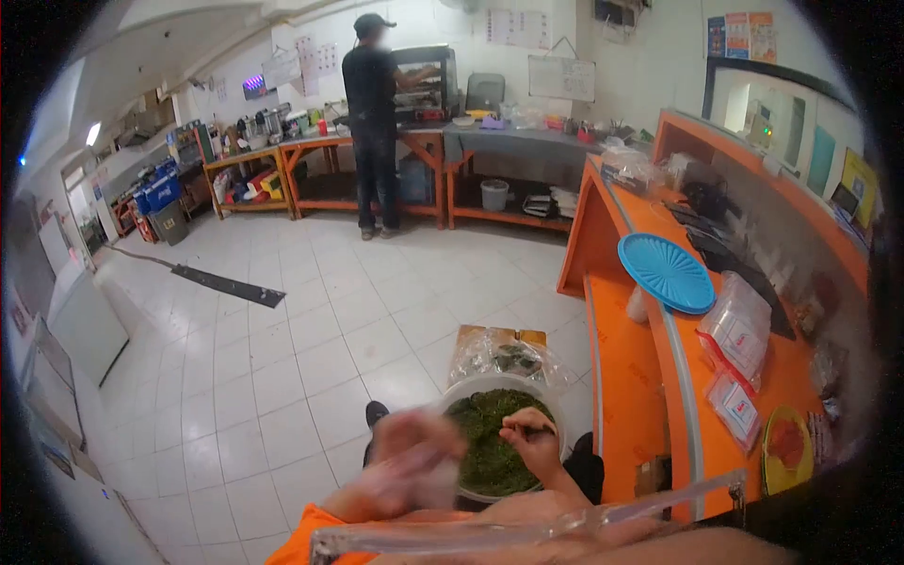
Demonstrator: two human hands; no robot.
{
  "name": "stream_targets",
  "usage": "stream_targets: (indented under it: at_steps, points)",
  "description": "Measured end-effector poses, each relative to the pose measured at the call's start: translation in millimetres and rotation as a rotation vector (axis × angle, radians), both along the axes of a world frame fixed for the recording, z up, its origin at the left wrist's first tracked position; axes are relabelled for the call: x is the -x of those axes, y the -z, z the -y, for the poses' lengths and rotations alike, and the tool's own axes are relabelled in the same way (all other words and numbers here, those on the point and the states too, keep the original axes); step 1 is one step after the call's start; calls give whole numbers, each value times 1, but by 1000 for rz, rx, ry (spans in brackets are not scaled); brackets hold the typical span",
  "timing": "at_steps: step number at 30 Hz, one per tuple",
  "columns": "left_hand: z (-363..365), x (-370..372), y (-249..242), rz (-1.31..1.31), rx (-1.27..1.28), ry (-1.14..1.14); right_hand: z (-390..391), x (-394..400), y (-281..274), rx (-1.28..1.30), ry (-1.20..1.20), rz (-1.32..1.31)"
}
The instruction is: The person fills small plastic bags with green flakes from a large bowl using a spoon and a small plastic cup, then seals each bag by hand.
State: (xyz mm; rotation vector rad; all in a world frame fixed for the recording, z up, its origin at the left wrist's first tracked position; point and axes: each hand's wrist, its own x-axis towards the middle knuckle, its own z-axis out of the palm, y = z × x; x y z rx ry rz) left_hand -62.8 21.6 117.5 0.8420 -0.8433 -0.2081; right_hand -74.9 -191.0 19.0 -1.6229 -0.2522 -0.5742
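A white tub (459, 389) full of finely chopped green leaves (490, 452) stands between my legs. Over its left rim is my left hand (414, 447), smeared by motion, with what looks like a clear plastic bag (435, 485) in its grip. My right hand (534, 444) hovers above the greens, thumb and fingers pinched together; what lies between them is too small to make out. Just beyond the tub, a crumpled clear plastic bag (513, 360) with some dark green leaves rests on a brown box.
At my right runs an orange counter (626, 377) bearing a blue lid (667, 272), clear packets (736, 330) and a yellow dish (787, 450). A person (370, 122) stands at the back workbench (315, 141). A black strip (229, 285) lies on the tiled floor.
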Motion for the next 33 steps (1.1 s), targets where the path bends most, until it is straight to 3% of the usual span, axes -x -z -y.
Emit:
stream_targets:
  at_steps: [1, 3, 4, 5, 6, 8, 11, 13, 15, 16, 18, 19, 21, 22, 24, 25, 29, 33]
  points:
    - [3, -16, 18, -141, -236, -80, -2, 2, -7, 60, 17, 72]
    - [24, -54, 53, 222, -441, -54, -10, 9, -26, 122, 55, 65]
    - [35, -53, 53, -285, -524, 140, -12, 11, -29, 203, 97, 36]
    - [47, -61, 89, -327, -597, 115, -15, 11, -27, 195, 92, 36]
    - [53, -64, 115, -327, -602, 111, -16, 9, -26, 279, 155, 11]
    - [63, -67, 145, -40, -593, 228, -13, 6, -16, 365, 221, -11]
    - [55, -57, 96, -210, -727, 366, 2, 8, 5, 451, 109, -107]
    - [50, -55, 82, -347, -784, 441, 5, 7, 2, 552, 83, 37]
    - [46, -56, 77, -64, -868, 293, 4, 4, 2, 529, 108, 41]
    - [45, -58, 84, -64, -870, 298, 3, 2, 1, 509, 130, 49]
    - [45, -66, 111, 366, -907, -183, 5, 2, -1, 451, 157, 1]
    - [47, -67, 124, 367, -905, -179, 6, 1, -3, 395, 181, -42]
    - [51, -62, 132, 211, -716, -923, 12, -2, -1, 333, 141, -151]
    - [51, -56, 128, 203, -724, -915, 13, -2, 4, 266, 97, -260]
    - [52, -45, 112, 555, -709, -928, 11, -1, 19, 179, 86, -335]
    - [53, -46, 108, 639, -638, -818, 11, -2, 24, 98, 73, -391]
    - [57, -44, 102, 637, -778, -686, 6, 1, 31, -2, 72, -426]
    - [56, -48, 107, 593, -795, -578, 6, 0, 31, 218, 113, -278]
